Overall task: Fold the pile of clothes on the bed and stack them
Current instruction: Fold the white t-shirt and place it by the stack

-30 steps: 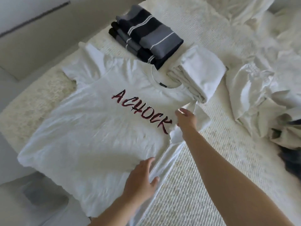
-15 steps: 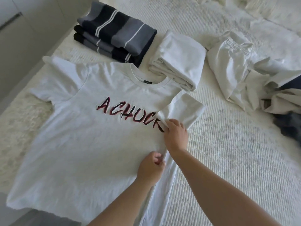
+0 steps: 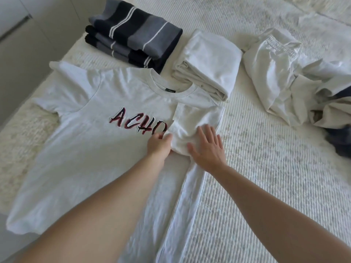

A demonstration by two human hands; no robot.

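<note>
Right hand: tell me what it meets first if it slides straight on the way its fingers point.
The right hand lies flat on the T-shirt's folded-in sleeve. Straight ahead, past the shoulder, it would likely meet the folded white garment first.

The only writing to be read is on the chest of the white T-shirt (image 3: 81,149) spread flat on the bed: the slanted brush-style letters "ACHO" (image 3: 138,123), dark red shading into black with a pale outline. The word runs on to the right, but the folded-over sleeve (image 3: 195,120) covers whatever comes after the "O". Inside the back of the collar sits a small dark neck label (image 3: 169,90); anything printed on it is too small to make out.
</note>
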